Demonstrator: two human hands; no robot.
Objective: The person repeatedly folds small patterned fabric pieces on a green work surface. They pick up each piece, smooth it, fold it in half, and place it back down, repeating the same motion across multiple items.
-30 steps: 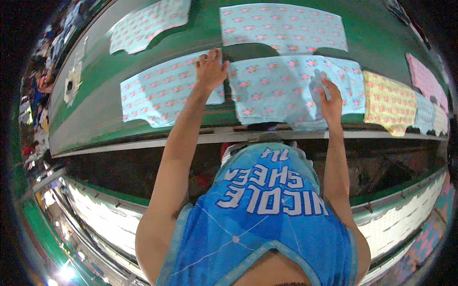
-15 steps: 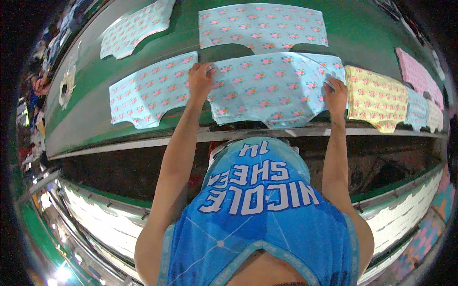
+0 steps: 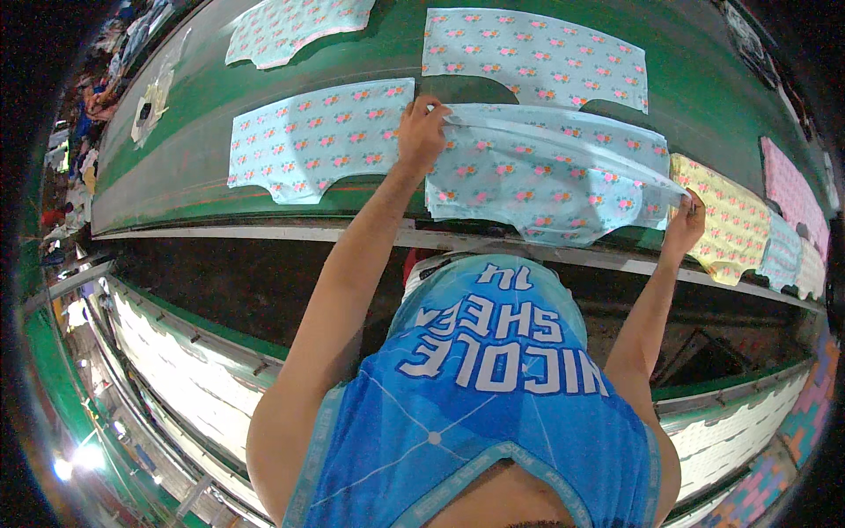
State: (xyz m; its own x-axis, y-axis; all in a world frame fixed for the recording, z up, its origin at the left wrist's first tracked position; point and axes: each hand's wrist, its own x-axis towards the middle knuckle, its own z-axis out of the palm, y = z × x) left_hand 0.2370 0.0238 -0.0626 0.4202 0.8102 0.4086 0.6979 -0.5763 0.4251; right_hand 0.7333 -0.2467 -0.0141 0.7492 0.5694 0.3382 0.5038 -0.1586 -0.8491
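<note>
Directly before me lies a stack of light blue, flower-printed fabric panels (image 3: pixel 519 189), cut with a narrow tab at the near edge. The top fabric panel (image 3: pixel 563 143) is partly raised, and a pale band of it runs taut from hand to hand. At its far left corner, my left hand (image 3: pixel 422 136) is closed in a pinch. Lower down on the right, my right hand (image 3: pixel 685 229) grips the other end. Left of the stack is another blue floral panel (image 3: pixel 321 136), lying flat beside my left wrist.
More blue floral panels lie farther back, one at the centre (image 3: pixel 537 53) and one at the upper left (image 3: pixel 295 31). Yellow panels (image 3: pixel 722 216) and pink panels (image 3: pixel 792 185) are on the right. The green table (image 3: pixel 176 194) ends at a pale metal edge (image 3: pixel 264 232) near my body.
The top panel's edge has come up off the stack, held between both hands. My right hand has moved right and nearer to me. The whole view has shifted and tilted slightly.
</note>
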